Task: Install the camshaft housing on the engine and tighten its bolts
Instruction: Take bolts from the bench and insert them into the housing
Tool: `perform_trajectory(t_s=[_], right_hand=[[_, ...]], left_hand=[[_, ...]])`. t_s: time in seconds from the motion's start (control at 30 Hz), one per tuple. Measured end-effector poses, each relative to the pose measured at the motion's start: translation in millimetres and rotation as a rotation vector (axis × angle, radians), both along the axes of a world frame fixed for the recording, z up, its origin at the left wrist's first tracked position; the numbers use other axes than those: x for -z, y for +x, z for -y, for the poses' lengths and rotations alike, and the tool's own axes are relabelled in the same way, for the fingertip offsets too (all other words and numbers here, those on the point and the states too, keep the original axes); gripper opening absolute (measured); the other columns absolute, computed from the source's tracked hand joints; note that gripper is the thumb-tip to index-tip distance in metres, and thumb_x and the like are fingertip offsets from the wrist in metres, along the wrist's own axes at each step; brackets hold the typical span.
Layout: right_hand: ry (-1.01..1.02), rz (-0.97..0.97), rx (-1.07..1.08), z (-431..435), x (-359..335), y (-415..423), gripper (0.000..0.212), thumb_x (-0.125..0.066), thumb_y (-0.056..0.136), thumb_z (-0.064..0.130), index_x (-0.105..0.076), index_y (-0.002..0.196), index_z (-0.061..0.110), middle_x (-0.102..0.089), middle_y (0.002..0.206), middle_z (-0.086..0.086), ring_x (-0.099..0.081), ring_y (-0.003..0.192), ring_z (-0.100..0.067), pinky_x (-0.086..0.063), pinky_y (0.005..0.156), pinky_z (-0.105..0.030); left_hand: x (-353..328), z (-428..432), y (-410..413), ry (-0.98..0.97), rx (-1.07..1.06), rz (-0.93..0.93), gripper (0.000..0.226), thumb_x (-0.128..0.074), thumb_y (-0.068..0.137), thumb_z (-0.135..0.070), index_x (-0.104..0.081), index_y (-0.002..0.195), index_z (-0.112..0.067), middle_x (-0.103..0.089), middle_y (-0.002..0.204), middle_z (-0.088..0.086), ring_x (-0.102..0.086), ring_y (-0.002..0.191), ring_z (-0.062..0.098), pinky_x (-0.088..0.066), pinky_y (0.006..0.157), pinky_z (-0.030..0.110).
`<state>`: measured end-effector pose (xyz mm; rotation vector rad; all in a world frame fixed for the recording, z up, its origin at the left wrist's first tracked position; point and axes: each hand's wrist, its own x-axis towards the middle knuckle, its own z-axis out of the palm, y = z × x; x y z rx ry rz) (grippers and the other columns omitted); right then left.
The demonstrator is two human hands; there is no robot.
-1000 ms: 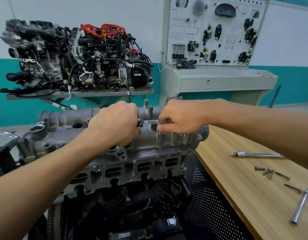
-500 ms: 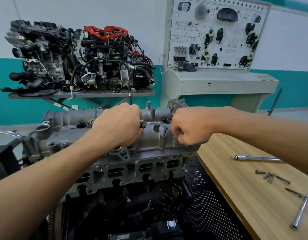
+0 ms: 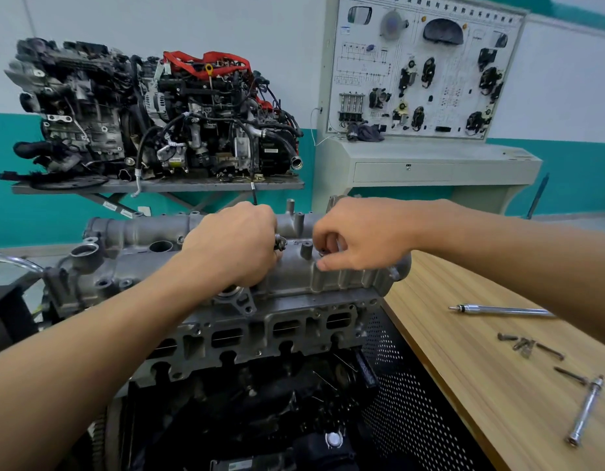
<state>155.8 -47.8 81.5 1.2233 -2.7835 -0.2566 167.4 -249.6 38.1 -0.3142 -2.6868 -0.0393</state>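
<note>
In the head view, the housing (image 3: 348, 278) sits on the engine (image 3: 260, 334), dead centre. Your left hand (image 3: 233, 246) is curled round a bolt (image 3: 280, 244), probably keeping it ready. At its 3 o'clock, your right hand (image 3: 358, 236) pinches a second bolt (image 3: 323, 250), likely to start it by finger. Spare bolts (image 3: 525, 345) lie at 4 o'clock.

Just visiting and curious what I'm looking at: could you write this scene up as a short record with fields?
Workpiece: camshaft housing seated on the engine
Left hand: curled on the housing, grips a small metal piece
Right hand: pinches a bolt at the housing's top
Wooden table: loose bolts, a thin metal rod, a chrome bar
Background: second engine on a shelf, wall training panel
</note>
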Motion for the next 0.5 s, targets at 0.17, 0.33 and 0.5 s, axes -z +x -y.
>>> perform_trajectory(t_s=[0.17, 0.33, 0.5], right_hand=[[0.073, -0.079, -0.018, 4, 13, -11, 0.03, -0.049, 0.101, 0.039, -0.063, 0.082, 0.02, -0.054, 0.064, 0.01, -0.054, 0.059, -0.008, -0.037, 0.054, -0.027], [0.061, -0.152, 0.005, 4, 18, -14, 0.054, -0.035, 0.103, 0.052, -0.049, 0.059, 0.024, -0.048, 0.055, 0.006, -0.048, 0.051, -0.01, -0.034, 0.052, -0.029], [0.07, -0.117, 0.039, 10, 6, -14, 0.052, -0.04, 0.095, 0.063, -0.061, 0.074, 0.021, -0.057, 0.063, 0.004, -0.056, 0.058, -0.011, -0.042, 0.053, -0.028]], left_hand=[[0, -1, 2, -0.005, -0.004, -0.007, 0.023, -0.066, 0.088, -0.044, -0.062, 0.087, -0.021, -0.039, 0.068, -0.004, -0.05, 0.069, 0.028, -0.039, 0.062, 0.035], [-1, -2, 4, 0.008, -0.018, 0.001, 0.023, -0.065, 0.088, -0.043, -0.062, 0.09, -0.021, -0.038, 0.07, -0.004, -0.048, 0.069, 0.029, -0.039, 0.062, 0.036], [-3, -3, 4, 0.014, -0.022, 0.03, 0.024, -0.066, 0.087, -0.044, -0.062, 0.091, -0.021, -0.039, 0.07, -0.005, -0.05, 0.071, 0.028, -0.04, 0.062, 0.036]])
